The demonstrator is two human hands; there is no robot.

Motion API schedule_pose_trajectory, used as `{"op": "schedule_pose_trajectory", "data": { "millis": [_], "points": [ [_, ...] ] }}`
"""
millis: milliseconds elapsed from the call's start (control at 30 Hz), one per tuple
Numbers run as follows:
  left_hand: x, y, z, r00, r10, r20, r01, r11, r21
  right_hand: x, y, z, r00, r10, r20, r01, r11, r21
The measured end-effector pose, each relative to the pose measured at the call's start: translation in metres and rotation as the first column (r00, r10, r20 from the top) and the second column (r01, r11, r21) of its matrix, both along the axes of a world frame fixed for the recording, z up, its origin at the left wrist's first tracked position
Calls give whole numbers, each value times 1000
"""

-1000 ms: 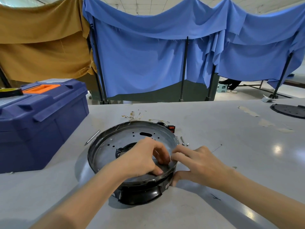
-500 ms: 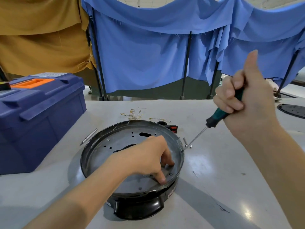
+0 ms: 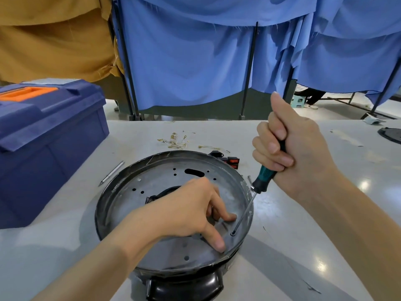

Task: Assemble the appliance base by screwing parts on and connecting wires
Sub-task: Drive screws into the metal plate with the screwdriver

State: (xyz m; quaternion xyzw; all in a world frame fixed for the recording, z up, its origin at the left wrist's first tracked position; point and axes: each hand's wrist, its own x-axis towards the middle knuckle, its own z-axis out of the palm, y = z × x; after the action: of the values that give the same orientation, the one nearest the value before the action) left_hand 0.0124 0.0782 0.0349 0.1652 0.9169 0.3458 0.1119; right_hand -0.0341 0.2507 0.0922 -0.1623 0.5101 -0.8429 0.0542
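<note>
Head view, fastening step. The appliance base (image 3: 152,177) sits on the table (image 3: 303,235) directly in front of me, its perforated metal plate facing up. My left hand (image 3: 184,211) rests flat on the plate, forefinger and thumb pressing either side of a screw (image 3: 233,233) near the rim at 4 o'clock. My right hand (image 3: 290,148) is fisted round the screwdriver (image 3: 262,181), thumb up, the handle leaning away toward 1 o'clock. A second ago this hand was empty at the rim; half a second ago the tip hovered off the base. Now the tip is seated at the screw, so driving can probably begin. Loose wires (image 3: 173,141) at 12 o'clock remain unconnected. A blue toolbox (image 3: 43,137) stands at 9 o'clock.
</note>
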Motion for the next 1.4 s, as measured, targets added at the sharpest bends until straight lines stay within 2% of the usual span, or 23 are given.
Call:
{"op": "schedule_pose_trajectory", "data": {
  "millis": [633,833,900,967,1067,1133,1267,1333,1400],
  "points": [
    [5,0,1,1000,10,-10,-10,1000,5,5,-2,-1,998,-11,-59,13,1000,26],
    [5,-1,-1,1000,16,-15,-16,1000,15,11,-5,3,994,39,-97,-29,995,96],
    [5,-1,-2,1000,18,-17,-17,1000,24,13,-5,4,991,84,-104,-69,988,139],
    [5,-1,-2,1000,10,-26,-9,1000,21,14,-3,7,974,200,-108,-179,968,174],
    [3,-3,-2,999,1,-36,-1,1000,-1,15,5,12,874,467,-135,-418,864,282],
    [3,-3,-4,1000,-3,-25,3,1000,-6,14,10,14,829,538,-155,-452,806,381],
    [1,-5,-1,999,-20,25,20,1000,22,12,18,19,824,493,-280,-203,718,666],
    [1,-7,7,996,-38,75,34,998,57,15,22,22,820,442,-363,-30,668,744],
    [1,-9,17,997,-38,64,32,995,91,18,21,23,783,349,-515,229,608,760]
  ]
}}
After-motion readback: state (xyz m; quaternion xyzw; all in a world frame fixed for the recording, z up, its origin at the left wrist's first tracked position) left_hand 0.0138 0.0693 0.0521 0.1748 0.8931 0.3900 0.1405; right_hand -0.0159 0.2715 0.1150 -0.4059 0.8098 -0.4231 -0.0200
